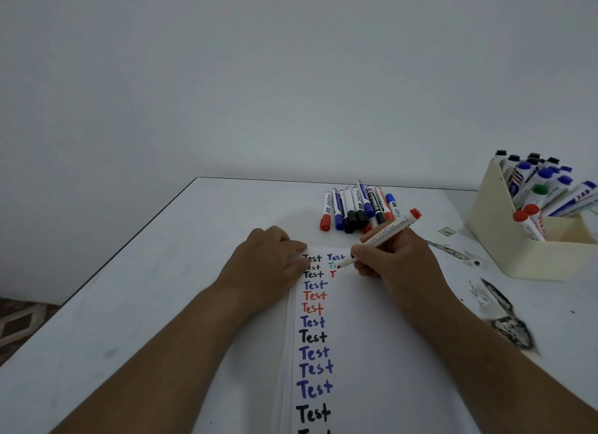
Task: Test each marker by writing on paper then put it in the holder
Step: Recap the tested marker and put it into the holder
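A white sheet of paper (362,336) lies on the table, with a column of "Test" words in black, blue and red down its left side. My right hand (398,262) grips a red marker (385,233), its tip on the paper beside a red "T" in a second column; its red cap sits on the marker's back end. My left hand (271,259) rests flat on the paper's top left corner. A pile of capped markers (356,207) lies just beyond the paper. The cream holder (504,239) stands at the right with several markers in it.
The white table (161,304) ends at a dark edge on the left, with patterned floor below. Worn dark patches (504,317) mark the tabletop to the right of the paper. A plain wall rises behind the table.
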{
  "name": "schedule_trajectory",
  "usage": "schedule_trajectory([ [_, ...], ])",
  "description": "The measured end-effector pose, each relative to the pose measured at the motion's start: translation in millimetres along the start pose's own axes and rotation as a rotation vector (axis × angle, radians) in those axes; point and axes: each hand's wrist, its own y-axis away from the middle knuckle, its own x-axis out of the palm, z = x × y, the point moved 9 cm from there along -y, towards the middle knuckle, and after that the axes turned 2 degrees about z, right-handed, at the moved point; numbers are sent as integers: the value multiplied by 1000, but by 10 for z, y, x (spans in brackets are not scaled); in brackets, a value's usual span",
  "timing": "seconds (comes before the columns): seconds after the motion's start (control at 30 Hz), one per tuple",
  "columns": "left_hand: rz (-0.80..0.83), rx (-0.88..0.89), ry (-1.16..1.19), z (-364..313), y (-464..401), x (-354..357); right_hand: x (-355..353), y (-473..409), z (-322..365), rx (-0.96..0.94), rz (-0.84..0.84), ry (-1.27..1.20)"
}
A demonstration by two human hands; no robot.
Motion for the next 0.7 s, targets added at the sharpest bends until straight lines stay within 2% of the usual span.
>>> schedule_trajectory([
  [0.23, 153, -87, -104, 83, 7, 166, 26, -4, -19, 6, 9, 24],
  [0.43, 244, -73, -150, 46, 20, 220, 49, -11, -47, 12, 15, 79],
  [0.7, 254, -209, -255, 185, 27, 258, 49, -16, -56, 24, 9, 125],
])
